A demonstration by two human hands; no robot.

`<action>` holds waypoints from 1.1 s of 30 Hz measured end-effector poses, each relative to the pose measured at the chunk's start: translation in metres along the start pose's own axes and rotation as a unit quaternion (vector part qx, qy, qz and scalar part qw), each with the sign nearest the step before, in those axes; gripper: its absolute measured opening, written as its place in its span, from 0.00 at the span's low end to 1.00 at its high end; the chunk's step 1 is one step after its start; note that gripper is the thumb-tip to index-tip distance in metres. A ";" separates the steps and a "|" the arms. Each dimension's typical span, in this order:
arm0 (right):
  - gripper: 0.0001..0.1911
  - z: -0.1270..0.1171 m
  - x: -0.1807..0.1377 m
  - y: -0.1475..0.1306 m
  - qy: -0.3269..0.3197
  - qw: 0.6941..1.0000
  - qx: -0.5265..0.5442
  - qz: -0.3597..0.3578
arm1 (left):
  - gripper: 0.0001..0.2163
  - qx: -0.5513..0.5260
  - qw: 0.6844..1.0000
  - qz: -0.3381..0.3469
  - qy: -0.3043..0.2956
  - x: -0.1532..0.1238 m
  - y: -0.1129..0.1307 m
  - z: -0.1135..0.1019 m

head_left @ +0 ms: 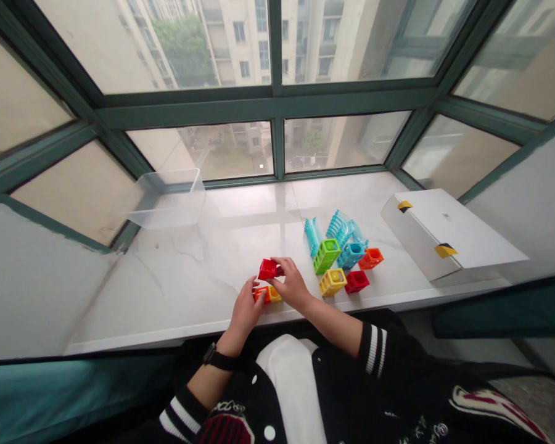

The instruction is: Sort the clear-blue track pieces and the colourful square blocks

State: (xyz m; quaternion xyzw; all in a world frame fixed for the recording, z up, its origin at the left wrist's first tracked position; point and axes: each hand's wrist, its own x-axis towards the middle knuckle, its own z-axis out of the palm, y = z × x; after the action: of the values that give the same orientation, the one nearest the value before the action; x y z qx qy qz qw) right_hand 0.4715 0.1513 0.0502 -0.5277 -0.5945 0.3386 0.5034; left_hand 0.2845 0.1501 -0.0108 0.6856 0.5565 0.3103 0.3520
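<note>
My right hand (292, 285) pinches a red hollow block (267, 269) and holds it just above an orange and yellow block pair (268, 294) on the white marble sill (189, 271). My left hand (246, 306) grips the orange end of that pair, fingers closed on it. To the right lies a cluster of loose pieces: a green block (326, 255), a yellow block (332, 282), a red block (356, 281), an orange block (370, 258), a blue block (351, 254) and turquoise curved track pieces (340, 227).
A clear plastic bin (169, 198) stands at the back left of the sill. A white cardboard box (448, 237) with yellow tape lies at the right. Window frames close off the back; the sill's front edge runs just below my hands.
</note>
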 end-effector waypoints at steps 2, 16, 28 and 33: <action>0.27 -0.008 -0.002 -0.011 -0.002 0.999 0.044 -0.020 | 0.22 0.030 0.999 0.025 0.001 0.001 0.001 -0.002; 0.34 -0.071 -0.029 -0.067 -0.073 0.993 0.049 -0.077 | 0.24 -0.391 0.905 -0.002 -0.168 -0.015 0.099 -0.037; 0.23 -0.083 -0.031 -0.076 -0.059 0.992 -0.005 -0.110 | 0.28 -0.492 0.862 -0.028 -0.119 -0.010 0.117 -0.033; 0.24 -0.086 -0.031 -0.075 -0.067 0.994 0.011 -0.090 | 0.23 -0.462 0.878 0.017 -0.119 -0.003 0.130 -0.027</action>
State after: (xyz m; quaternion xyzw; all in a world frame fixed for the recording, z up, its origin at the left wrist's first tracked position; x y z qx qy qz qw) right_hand 0.5299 0.0939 0.1352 -0.4428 -0.6680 0.3331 0.4967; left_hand 0.3332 0.1332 0.1119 0.4860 0.2917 0.4544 0.6872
